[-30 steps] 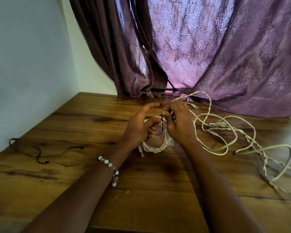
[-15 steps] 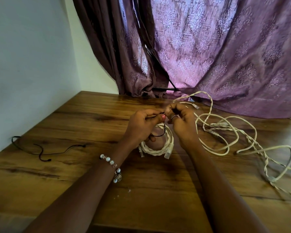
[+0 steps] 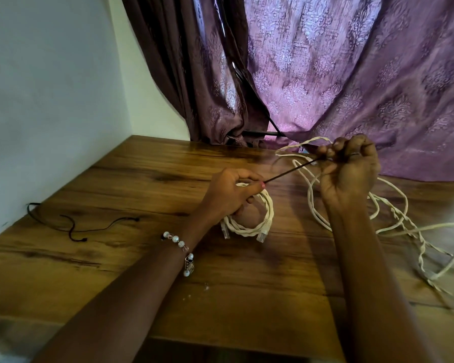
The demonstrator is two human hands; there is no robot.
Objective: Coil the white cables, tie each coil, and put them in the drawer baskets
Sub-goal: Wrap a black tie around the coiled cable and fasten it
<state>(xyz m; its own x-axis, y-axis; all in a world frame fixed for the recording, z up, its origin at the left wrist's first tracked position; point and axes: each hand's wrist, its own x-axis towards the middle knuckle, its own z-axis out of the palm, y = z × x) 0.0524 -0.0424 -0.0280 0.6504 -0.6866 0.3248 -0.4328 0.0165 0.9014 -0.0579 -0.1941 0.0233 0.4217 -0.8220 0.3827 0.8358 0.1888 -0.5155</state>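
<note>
On the wooden surface (image 3: 147, 184), near its middle, lies the white cable coil (image 3: 249, 221), and the left hand (image 3: 228, 195) grips it with curled fingers. Its thumb and forefinger also pinch one end of a black tie string (image 3: 291, 172) (stretched tight), and the right hand (image 3: 349, 169) pinches the other end above the loose white cables (image 3: 393, 216).

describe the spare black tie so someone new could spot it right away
Start at the white wall on the left of the wooden table. Close beside it on the tabletop lies the spare black tie, thin, dark and squiggly, untouched, unlike the white cables and the taut one between the hands.
</note>
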